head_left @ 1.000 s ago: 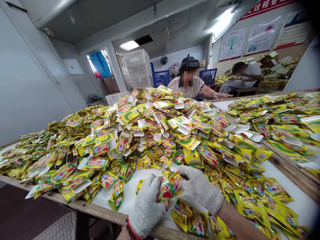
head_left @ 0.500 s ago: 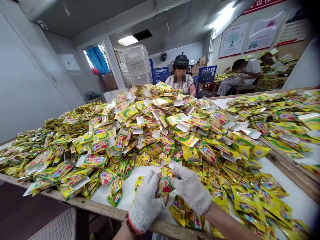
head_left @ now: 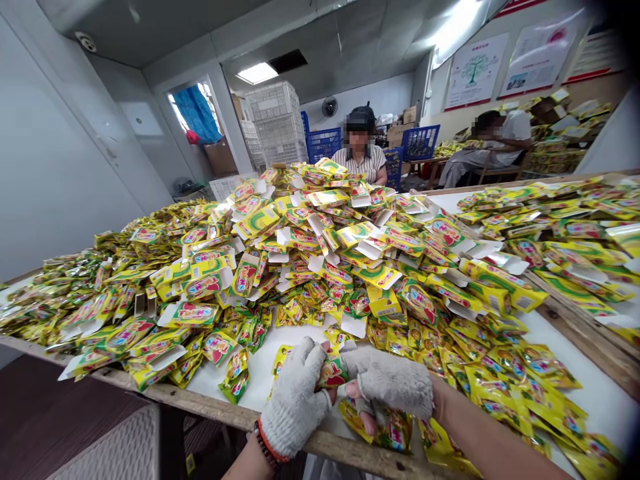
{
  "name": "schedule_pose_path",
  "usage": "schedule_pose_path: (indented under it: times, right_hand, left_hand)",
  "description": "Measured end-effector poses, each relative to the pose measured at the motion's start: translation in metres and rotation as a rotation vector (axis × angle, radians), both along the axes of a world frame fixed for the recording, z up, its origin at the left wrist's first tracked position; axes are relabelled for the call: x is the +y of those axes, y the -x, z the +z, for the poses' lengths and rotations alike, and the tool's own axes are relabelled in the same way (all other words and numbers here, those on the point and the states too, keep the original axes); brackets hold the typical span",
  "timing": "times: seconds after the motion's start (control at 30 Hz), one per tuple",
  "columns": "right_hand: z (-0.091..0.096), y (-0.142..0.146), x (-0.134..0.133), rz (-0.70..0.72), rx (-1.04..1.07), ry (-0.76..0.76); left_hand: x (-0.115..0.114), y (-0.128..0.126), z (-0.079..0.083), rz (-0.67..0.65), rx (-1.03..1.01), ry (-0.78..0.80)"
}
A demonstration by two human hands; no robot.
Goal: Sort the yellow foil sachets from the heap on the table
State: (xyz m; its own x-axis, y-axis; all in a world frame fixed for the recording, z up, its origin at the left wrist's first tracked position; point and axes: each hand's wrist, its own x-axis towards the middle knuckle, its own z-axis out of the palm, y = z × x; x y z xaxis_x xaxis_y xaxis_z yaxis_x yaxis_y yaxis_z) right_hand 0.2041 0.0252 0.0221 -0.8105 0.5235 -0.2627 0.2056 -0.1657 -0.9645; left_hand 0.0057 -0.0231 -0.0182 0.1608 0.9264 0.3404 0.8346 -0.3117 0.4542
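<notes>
Box [head_left: 333, 373], small and printed in red and green, sits in the gloved left grip [head_left: 295, 395], held by thumb and fingers above the white tabletop [head_left: 257, 375]; just beside it, the gloved right grip [head_left: 393, 381] curls over yellow sachets [head_left: 399, 430] near the wooden edge [head_left: 213, 408], though whether it holds one I cannot tell; beyond rises a heap of cartons [head_left: 300, 238]

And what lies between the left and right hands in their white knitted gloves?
In the head view, a small green-and-red printed pack, held by the left hand.
</notes>
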Motion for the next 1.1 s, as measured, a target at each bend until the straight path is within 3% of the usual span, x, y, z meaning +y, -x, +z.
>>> schedule_pose_path:
  times: [0.13, 0.23, 0.3, 0.37, 0.43, 0.5, 0.6, 0.73, 0.9, 1.1]
  right_hand:
    - [-0.006, 0.006, 0.001, -0.164, 0.132, 0.033]
    - [-0.006, 0.008, -0.001, -0.225, 0.241, 0.049]
    - [-0.004, 0.009, -0.002, -0.198, 0.207, 0.026]
    - [-0.004, 0.01, -0.003, -0.231, 0.064, -0.088]
    - [-0.004, 0.011, -0.005, -0.326, -0.104, -0.243]
    - [-0.006, 0.01, -0.009, -0.388, -0.19, -0.306]
    - [-0.006, 0.005, -0.021, -0.306, -0.121, -0.185]
    - [-0.004, -0.002, -0.037, -0.182, 0.041, -0.035]
    - [-0.009, 0.002, -0.038, -0.362, -0.018, -0.133]
    - [-0.028, 0.009, -0.034, -0.495, -0.222, -0.243]
  left_hand:
    - [-0.001, 0.004, 0.019, 0.049, -0.412, 0.064]
    - [-0.006, 0.002, 0.033, 0.023, -0.874, 0.277]
    - [-0.011, -0.002, 0.034, 0.005, -1.114, 0.45]
    - [-0.016, -0.006, 0.029, 0.029, -1.228, 0.528]
    - [-0.02, -0.009, 0.021, 0.024, -1.25, 0.518]
    - [-0.022, -0.01, 0.013, -0.008, -1.239, 0.471]
    - [-0.025, -0.008, 0.009, -0.038, -1.187, 0.391]
    - [-0.03, -0.006, 0.017, 0.01, -1.143, 0.391]
    - [-0.029, -0.007, 0.022, 0.018, -1.267, 0.406]
    - [-0.027, -0.002, 0.008, 0.073, -1.235, 0.426]
